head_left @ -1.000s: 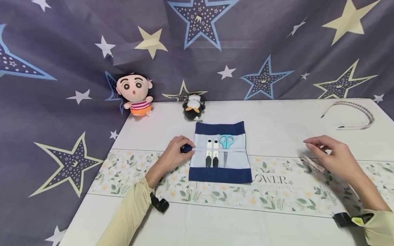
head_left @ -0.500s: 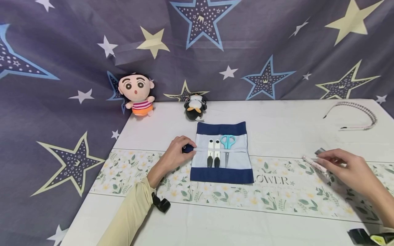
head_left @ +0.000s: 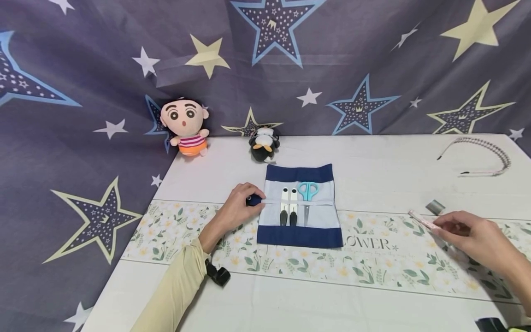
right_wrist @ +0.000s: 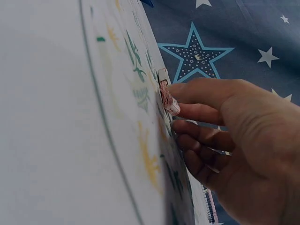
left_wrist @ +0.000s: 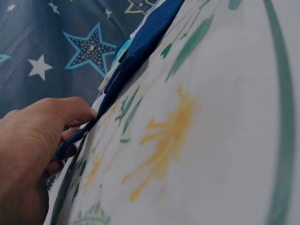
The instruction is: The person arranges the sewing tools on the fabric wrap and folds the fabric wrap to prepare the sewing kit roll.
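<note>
A navy-and-white cloth tool roll (head_left: 299, 235) lies spread on the table. Its white elastic band holds two slim white tools with black ends (head_left: 288, 207) and a pair of scissors (head_left: 308, 190) with turquoise handles. At the roll's left edge, my left hand (head_left: 236, 207) pinches a navy tab (left_wrist: 77, 136). Over to the right, thumb and fingertips of my right hand (head_left: 477, 235) pinch the near end of a slim pink-and-white patterned stick (head_left: 421, 219), which lies low against the table. Just behind those fingers is a small grey shiny piece (head_left: 435, 207).
A plush doll (head_left: 184, 127) and a penguin plush (head_left: 263, 145) stand along the back edge, before a starry curtain (head_left: 365, 46). A headband (head_left: 499, 157) lies at the back right. A floral strip (head_left: 373, 272) crosses the white table.
My right hand has come down and slightly right onto the patterned stick's near end, uncovering the grey piece. My left hand stays at the tab.
</note>
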`<act>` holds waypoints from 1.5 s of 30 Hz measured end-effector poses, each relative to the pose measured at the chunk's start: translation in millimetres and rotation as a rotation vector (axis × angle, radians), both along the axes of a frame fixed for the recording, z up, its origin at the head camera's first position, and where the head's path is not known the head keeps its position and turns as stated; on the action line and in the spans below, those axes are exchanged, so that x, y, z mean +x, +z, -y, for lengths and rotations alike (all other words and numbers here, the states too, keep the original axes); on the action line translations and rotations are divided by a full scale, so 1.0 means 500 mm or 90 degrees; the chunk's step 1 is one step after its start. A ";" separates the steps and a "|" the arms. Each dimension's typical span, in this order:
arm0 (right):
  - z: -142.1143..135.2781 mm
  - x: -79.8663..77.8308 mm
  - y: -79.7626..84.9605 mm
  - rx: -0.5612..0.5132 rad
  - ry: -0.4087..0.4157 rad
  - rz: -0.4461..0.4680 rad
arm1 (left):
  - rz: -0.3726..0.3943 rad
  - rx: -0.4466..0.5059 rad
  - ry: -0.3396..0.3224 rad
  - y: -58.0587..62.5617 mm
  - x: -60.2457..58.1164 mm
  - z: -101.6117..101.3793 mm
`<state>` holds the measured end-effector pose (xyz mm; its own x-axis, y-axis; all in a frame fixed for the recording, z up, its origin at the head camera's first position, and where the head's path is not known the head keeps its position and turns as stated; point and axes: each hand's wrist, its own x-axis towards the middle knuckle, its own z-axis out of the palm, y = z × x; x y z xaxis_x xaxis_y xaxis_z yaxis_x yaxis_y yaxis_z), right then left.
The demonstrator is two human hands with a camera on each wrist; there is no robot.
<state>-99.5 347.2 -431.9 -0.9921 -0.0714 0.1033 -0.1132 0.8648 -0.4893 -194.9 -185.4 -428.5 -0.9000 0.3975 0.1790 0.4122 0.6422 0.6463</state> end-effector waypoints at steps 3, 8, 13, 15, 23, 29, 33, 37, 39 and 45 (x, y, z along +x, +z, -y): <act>-0.001 -0.001 -0.002 0.004 0.000 0.009 | 0.001 0.001 0.000 0.000 0.000 0.000; -0.002 -0.002 -0.003 0.009 0.009 0.009 | 0.003 -0.004 0.000 0.001 -0.001 0.000; -0.002 -0.002 -0.005 0.014 0.006 0.001 | 0.004 -0.009 -0.001 0.001 -0.001 0.000; -0.002 -0.002 -0.006 0.017 0.008 -0.006 | 0.003 -0.010 -0.002 0.000 -0.001 0.000; 0.001 -0.001 -0.001 0.008 0.012 -0.025 | 0.004 -0.011 0.000 0.001 0.001 -0.002; 0.006 -0.002 0.002 -0.010 -0.010 0.002 | 0.001 -0.010 -0.002 0.002 0.001 -0.001; 0.007 0.001 0.004 -0.029 -0.008 -0.004 | 0.003 -0.006 -0.003 0.002 0.003 -0.002; 0.008 0.003 0.004 -0.067 -0.004 -0.005 | 0.005 -0.006 -0.002 0.000 0.002 -0.002; 0.008 0.003 0.003 -0.082 -0.004 -0.013 | 0.002 -0.004 -0.004 0.001 0.002 -0.002; 0.010 0.000 0.003 -0.121 0.013 -0.046 | -0.002 0.001 -0.005 0.000 -0.001 -0.001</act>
